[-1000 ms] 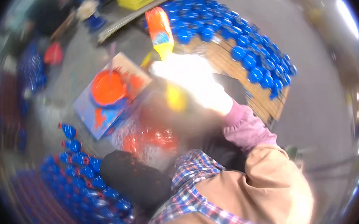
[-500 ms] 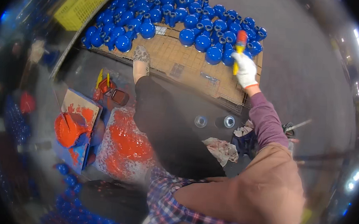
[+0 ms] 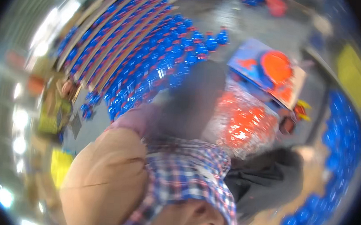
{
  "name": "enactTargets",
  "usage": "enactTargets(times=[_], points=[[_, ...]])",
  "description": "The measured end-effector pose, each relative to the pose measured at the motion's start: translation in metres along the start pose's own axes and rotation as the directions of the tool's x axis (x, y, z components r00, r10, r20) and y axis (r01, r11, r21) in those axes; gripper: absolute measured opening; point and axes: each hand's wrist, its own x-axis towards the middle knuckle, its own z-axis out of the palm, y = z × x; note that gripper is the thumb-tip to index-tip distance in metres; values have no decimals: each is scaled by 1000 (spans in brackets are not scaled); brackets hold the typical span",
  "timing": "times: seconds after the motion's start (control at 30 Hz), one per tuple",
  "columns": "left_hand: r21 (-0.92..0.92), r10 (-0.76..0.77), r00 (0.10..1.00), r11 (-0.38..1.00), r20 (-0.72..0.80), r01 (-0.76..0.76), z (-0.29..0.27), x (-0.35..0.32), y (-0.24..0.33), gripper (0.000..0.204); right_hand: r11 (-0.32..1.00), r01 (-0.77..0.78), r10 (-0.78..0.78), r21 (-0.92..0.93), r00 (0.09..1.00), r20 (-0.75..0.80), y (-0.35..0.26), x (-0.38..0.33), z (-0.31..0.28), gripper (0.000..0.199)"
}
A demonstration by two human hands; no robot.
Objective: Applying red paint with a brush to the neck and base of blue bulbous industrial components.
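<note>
Pale blur of a left hand [image 3: 161,97] beside massed blue pieces [image 3: 161,59]

Head view: just inside the centre toward 10 o'clock, the left hand is smeared past a mauve knitted-looking cuff [image 3: 134,121]; I cannot tell whether it is open, closed or gripping anything. The right hand is out of view, so its state cannot be told either. Close to the left hand, from 10 to 11 o'clock, crowd the blue pieces, glossy, rounded and red-tipped; beyond them similar ones line long slatted boards [image 3: 96,27]. A dark trouser knee [image 3: 202,93] rises near 12, and plaid cloth [image 3: 184,173] with soft checks fills 6 o'clock.

At 2 o'clock a round container of wet orange paint [image 3: 277,67] rests on a flat board [image 3: 247,52] streaked blue and orange. Crinkled clear plastic [image 3: 246,127], shiny with red-orange paint, lies at 3, just beside a small dark-red tub [image 3: 287,125]. More smooth blue pieces curve from 3 to 5 along brown sheeting [image 3: 312,174], under a yellow crate [image 3: 354,74] toward 2.

The grey floor [image 3: 218,17] has a damp sheen near 12, with a red bucket [image 3: 276,6] at 1; bright lamps streak the rim from 8 to 10
</note>
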Motion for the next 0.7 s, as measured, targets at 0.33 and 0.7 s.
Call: enactTargets(times=[0.33,0.7], points=[[-232,-251,958,932,137,277,-68,-137,16,79,974,223,-227,44,962,153,-38,117,162,43],[-785,-409,906,595,-108,176,-12,-106,-64,61,856,411,-375,-313,911,169,-263,228,196,46]])
